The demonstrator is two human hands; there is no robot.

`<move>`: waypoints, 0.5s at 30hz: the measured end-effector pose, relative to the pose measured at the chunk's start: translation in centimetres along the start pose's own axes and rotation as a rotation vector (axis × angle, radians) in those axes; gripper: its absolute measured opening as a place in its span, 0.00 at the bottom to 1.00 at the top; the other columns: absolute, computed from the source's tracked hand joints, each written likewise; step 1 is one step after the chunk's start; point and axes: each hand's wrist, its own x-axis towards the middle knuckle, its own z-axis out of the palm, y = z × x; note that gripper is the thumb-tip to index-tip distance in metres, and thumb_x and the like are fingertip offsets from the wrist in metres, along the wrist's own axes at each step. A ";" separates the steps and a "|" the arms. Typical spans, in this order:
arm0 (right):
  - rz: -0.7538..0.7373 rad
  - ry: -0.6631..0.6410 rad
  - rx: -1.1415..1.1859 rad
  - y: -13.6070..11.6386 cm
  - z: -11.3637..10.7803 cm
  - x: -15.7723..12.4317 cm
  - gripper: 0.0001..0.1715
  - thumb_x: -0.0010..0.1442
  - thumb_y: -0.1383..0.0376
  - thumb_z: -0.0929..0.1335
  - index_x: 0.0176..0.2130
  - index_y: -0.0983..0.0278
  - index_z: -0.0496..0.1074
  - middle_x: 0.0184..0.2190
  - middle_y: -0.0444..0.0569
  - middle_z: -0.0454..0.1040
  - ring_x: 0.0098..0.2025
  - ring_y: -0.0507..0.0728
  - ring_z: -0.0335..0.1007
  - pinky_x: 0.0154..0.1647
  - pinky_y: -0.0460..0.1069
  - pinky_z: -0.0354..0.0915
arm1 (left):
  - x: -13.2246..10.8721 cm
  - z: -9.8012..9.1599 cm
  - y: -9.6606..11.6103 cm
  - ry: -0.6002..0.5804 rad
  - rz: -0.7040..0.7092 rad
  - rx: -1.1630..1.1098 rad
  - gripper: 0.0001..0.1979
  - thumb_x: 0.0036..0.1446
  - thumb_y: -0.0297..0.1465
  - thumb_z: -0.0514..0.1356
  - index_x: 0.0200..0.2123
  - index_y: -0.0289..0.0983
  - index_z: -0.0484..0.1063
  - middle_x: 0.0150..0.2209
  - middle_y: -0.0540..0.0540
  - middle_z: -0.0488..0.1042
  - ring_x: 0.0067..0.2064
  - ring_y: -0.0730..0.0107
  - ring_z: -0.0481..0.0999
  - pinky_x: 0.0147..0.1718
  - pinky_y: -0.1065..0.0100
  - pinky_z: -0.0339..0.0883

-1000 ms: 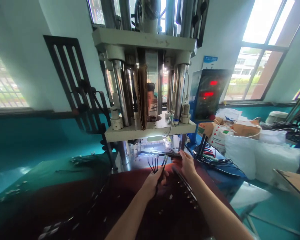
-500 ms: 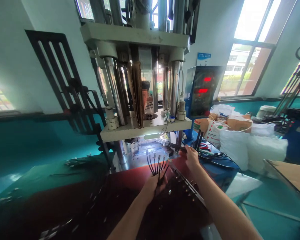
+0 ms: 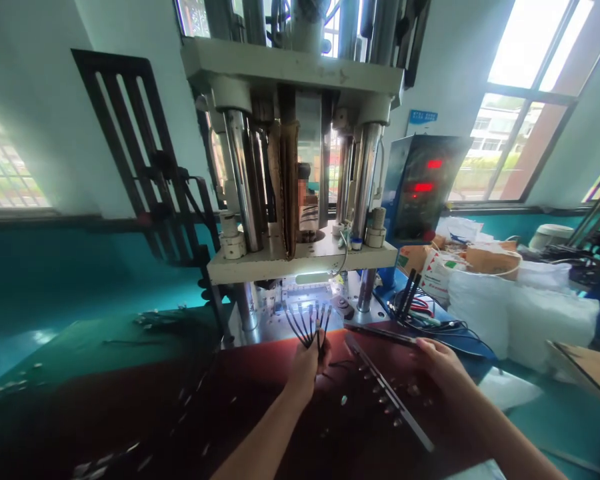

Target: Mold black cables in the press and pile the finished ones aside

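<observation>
A fan of black cables (image 3: 307, 328) with small connectors at their tips stands up from my left hand (image 3: 306, 368), whose fingers are closed round the lower ends. My right hand (image 3: 443, 363) grips the right end of a long, thin dark bar (image 3: 383, 333), which points left toward the press (image 3: 300, 268). Between the hands, a metal bar with a row of small pegs (image 3: 391, 395) lies slantwise on the dark red table (image 3: 260, 373). A small shiny piece (image 3: 344, 400) rests to the left of that bar.
Behind the hands, the press has a lit lower bed (image 3: 275, 303). To its right are a blue control box (image 3: 405, 193) with red digits, looped cables (image 3: 447, 323) and white sacks (image 3: 475, 300). More cable pieces (image 3: 160, 320) lie at left. A person shows through the press.
My right hand has drawn the dark bar back from the press bed, to the right and nearer me. The left hand still holds the cables. The view has shifted slightly.
</observation>
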 end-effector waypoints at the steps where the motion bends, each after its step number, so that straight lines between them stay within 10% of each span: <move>1: -0.030 -0.045 -0.116 0.0 -0.4 0.4 0.19 0.40 0.59 0.73 0.32 0.64 0.68 0.24 0.46 0.73 0.25 0.57 0.71 0.28 0.51 0.69 | 0.3 -0.1 -0.1 0.002 -0.019 -0.008 0.25 0.41 0.53 0.57 0.20 0.34 0.63 0.10 0.56 0.56 0.12 0.84 0.50 0.14 0.76 0.40; 10: -0.486 -0.266 -1.259 -1.4 0.1 2.5 0.07 0.44 0.63 0.66 0.26 0.61 0.73 0.32 0.49 0.69 0.39 0.61 0.63 0.44 0.54 0.59 | 2.3 -0.6 -0.5 -0.023 -0.129 -0.066 0.25 0.38 0.53 0.59 0.20 0.35 0.62 0.09 0.58 0.55 0.11 0.85 0.48 0.12 0.76 0.40; 15: -0.503 -0.451 -0.857 -4.1 9.9 1.6 0.18 0.55 0.56 0.61 0.39 0.64 0.71 0.35 0.49 0.72 0.37 0.59 0.67 0.40 0.50 0.61 | 2.9 -0.9 -0.9 -0.095 -0.158 -0.072 0.26 0.38 0.54 0.59 0.21 0.35 0.63 0.09 0.57 0.55 0.11 0.84 0.49 0.13 0.76 0.41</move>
